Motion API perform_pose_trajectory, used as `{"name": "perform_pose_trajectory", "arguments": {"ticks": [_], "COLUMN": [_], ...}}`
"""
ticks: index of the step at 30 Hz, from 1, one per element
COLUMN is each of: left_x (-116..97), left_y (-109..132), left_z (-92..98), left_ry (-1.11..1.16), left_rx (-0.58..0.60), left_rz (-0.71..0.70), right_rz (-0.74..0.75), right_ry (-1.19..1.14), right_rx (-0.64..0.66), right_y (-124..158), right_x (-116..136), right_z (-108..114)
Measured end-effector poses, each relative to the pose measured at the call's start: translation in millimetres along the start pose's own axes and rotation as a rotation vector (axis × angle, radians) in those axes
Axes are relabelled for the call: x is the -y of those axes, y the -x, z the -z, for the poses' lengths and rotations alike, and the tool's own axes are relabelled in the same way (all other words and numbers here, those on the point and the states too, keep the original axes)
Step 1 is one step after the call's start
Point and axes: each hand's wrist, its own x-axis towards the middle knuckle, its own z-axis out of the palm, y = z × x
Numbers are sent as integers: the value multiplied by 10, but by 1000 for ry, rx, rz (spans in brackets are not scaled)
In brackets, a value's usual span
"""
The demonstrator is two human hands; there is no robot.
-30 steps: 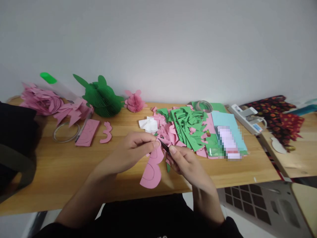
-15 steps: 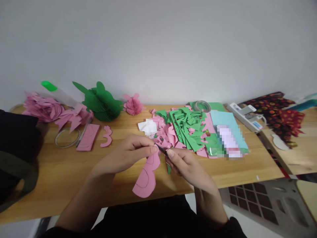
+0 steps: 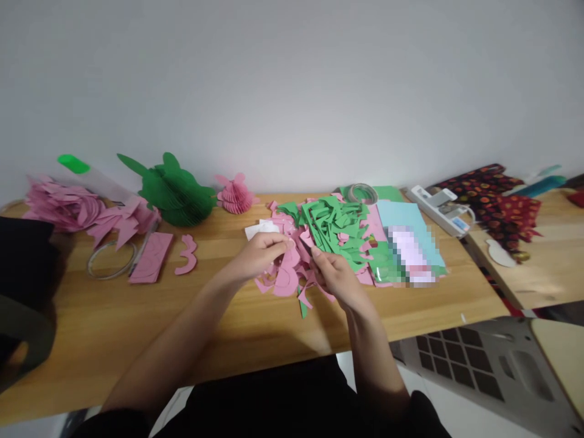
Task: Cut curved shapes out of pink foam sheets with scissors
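Pinched in my left hand (image 3: pixel 260 254) is a scalloped strip of pink paper (image 3: pixel 286 277) with curved pencil lines on it. The strip hangs down over loose pink scraps. My right hand (image 3: pixel 336 272) is closed on small dark scissors (image 3: pixel 305 246), their blades pointing up and left, apart from the strip. Its fingers hide the scissor handles. Just beyond both hands lies a heap of green paper offcuts (image 3: pixel 335 225) mixed with pink ones. To the left lie a cut pink wavy piece (image 3: pixel 187 255) and a marked pink rectangle (image 3: pixel 152 258).
Along the wall stand a green honeycomb paper figure (image 3: pixel 177 193), a small pink one (image 3: pixel 235 194) and pink folded paper (image 3: pixel 64 204). A tape roll (image 3: pixel 362 194), blue paper (image 3: pixel 406 222) and a power strip (image 3: pixel 440 210) lie right. A dark bag (image 3: pixel 25 261) sits at left.
Both hands have moved up and away from me, over the scrap heap, with the strip and the scissors. The scissors have come apart from the strip. The view has shifted slightly.
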Motion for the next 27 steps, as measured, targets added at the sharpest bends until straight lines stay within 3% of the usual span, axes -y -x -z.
{"name": "perform_pose_trajectory", "arguments": {"ticks": [6, 13, 15, 19, 21, 24, 27], "left_x": [47, 16, 33, 112, 146, 140, 64], "left_y": [-46, 61, 113, 193, 204, 196, 182], "left_z": [-57, -101, -103, -87, -93, -148, -235], "left_ry": [72, 224, 249, 111, 86, 149, 344], "left_rx": [-157, -314, -302, -112, -93, -152, -294], "left_rz": [-12, -40, -30, 103, 112, 126, 154], "right_rz": [-65, 61, 64, 69, 69, 89, 100], "right_ry": [-268, -262, -251, -259, -278, -362, -467], "right_rx": [-119, -178, -169, -148, -195, -309, -341], "right_y": [-16, 47, 58, 39, 14, 3, 70], "right_x": [-34, -18, 6, 35, 23, -31, -103], "right_z": [-66, -154, -152, -154, -165, -205, -278]}}
